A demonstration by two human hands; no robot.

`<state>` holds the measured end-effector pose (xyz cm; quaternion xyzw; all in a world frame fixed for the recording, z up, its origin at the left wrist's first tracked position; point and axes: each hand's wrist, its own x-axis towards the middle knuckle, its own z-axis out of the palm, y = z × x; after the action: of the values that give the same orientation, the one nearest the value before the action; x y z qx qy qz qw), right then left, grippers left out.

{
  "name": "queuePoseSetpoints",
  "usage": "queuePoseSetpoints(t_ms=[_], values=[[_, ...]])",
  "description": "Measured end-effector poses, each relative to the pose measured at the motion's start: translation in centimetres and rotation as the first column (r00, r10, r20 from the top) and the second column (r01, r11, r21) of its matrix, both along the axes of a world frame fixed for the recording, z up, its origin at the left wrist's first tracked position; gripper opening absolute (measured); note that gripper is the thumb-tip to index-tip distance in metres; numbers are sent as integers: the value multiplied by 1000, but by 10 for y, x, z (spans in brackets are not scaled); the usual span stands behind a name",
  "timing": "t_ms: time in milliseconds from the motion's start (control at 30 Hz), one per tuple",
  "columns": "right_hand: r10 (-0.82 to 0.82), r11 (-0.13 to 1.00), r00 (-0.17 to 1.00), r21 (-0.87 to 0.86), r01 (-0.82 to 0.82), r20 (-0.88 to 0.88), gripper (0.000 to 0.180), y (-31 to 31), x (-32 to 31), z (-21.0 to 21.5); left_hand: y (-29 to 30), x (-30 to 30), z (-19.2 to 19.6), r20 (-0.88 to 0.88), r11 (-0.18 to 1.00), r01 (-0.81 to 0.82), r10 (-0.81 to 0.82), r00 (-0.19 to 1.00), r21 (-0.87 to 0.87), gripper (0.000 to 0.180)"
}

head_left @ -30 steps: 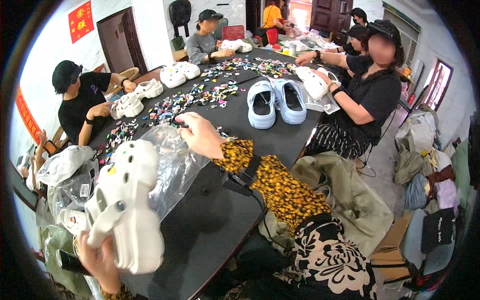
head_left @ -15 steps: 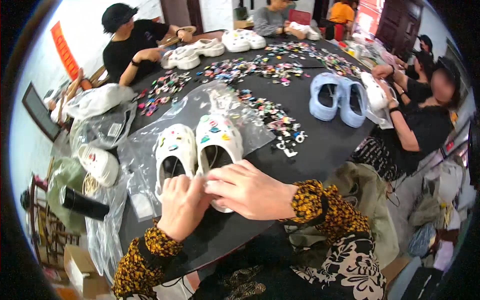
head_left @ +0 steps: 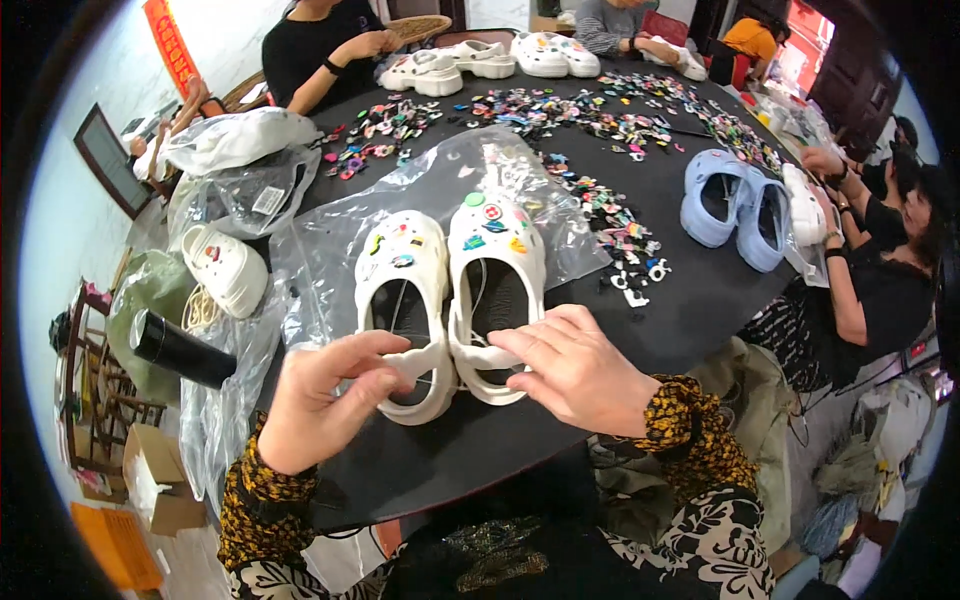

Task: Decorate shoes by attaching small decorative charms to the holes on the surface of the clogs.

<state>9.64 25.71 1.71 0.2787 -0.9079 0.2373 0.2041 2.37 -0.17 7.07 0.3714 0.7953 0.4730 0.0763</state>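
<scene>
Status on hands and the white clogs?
Left hand and right hand pinching heel straps of white clogs. Clogs side by side on clear bag. Nothing blocking.

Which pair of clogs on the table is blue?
The blue clogs at the table's right edge, before a seated person; every other pair, including the white clogs under the hands, is white.

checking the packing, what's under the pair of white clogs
A clear plastic bag lies spread under the white clogs, over the dark table. Both hands, left hand and right hand, cover the heels, so what lies under there is hidden.
</scene>
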Motion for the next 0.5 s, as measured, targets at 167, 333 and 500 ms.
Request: queuePoseSetpoints(t_ms=[167, 333, 500], values=[[11, 1000, 999, -7, -10, 47, 45, -2, -11, -4, -19, -13, 1, -92, 959, -257, 268, 959, 117, 17], [61, 992, 979, -124, -37, 197, 44, -10, -27, 7, -17, -44, -26, -182, 956, -271, 248, 952, -113, 25], [213, 961, 952, -222, -163, 220, 56, -28, -35, 4, -3, -41, -39, -411, 955, -241, 153, 899, -173, 31]])
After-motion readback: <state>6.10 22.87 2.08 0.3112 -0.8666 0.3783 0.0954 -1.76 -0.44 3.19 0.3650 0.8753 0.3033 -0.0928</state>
